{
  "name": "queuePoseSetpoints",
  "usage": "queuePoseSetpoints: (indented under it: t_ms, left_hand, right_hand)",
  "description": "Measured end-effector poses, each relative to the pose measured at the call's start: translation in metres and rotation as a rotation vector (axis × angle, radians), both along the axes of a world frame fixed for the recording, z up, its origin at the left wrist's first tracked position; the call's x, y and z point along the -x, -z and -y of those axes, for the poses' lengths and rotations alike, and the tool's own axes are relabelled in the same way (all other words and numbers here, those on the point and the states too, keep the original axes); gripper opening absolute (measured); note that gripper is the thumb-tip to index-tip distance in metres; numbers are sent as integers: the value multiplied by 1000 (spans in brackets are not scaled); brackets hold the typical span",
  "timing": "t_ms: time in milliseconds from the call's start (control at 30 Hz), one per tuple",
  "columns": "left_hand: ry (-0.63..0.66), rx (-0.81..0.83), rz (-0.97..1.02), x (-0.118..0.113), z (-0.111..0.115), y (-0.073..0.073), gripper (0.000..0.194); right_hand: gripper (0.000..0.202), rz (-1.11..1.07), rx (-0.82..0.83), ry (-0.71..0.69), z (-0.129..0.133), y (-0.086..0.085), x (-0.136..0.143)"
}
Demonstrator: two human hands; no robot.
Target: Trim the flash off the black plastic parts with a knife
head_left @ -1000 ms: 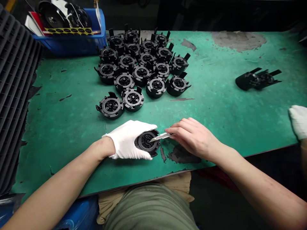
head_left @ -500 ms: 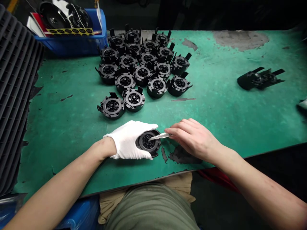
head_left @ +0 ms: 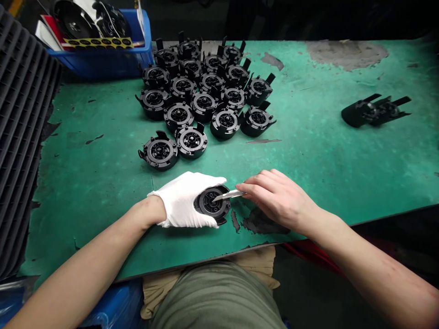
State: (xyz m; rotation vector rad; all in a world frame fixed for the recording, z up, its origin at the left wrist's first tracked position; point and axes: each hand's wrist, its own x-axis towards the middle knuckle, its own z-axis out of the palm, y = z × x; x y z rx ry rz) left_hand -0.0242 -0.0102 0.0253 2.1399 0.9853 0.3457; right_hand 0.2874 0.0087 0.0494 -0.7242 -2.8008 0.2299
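Note:
My left hand, in a white glove, is wrapped around a round black plastic housing near the table's front edge. The housing's ribbed face with its central hub points up toward me. My bare right hand pinches a slim metal craft knife. Its pointed blade reaches over the housing, with the tip at or just above the hub; whether it touches I cannot tell. Beyond my hands, several similar black housings stand in a cluster, with upright tabs on their rims.
A blue bin with black round parts and papers stands at the back left. Black ribbed trays are stacked along the left edge. More black parts lie at the right on the worn green table.
Both hands, the housing and the knife look almost unmoved. The background has shifted very slightly with the camera.

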Motion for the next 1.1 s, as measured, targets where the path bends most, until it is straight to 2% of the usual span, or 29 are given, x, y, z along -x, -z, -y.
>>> queuePoseSetpoints:
  t_ms: [267, 500, 667, 767, 900, 1100]
  left_hand:
    - [1, 16, 12, -1, -1, -3, 98]
    - [5, -2, 3, 0, -1, 0, 97]
    - [19, -3, -20, -2, -4, -1, 97]
    - [22, 7, -24, -2, -4, -1, 97]
    - [-4, -15, 36, -1, -2, 3, 100]
    - [-40, -32, 97, -1, 1, 3, 100]
  right_hand:
    - [30, 2, 42, -9, 4, 0, -3]
    - [34, 17, 2, -32, 3, -7, -3]
    - [31, 47, 18, -50, 6, -5, -6]
    - [26, -22, 16, -28, 9, -2, -8]
    - [22, -93, 8, 26, 12, -1, -7]
    - [22, -45, -33, 20, 16, -3, 1]
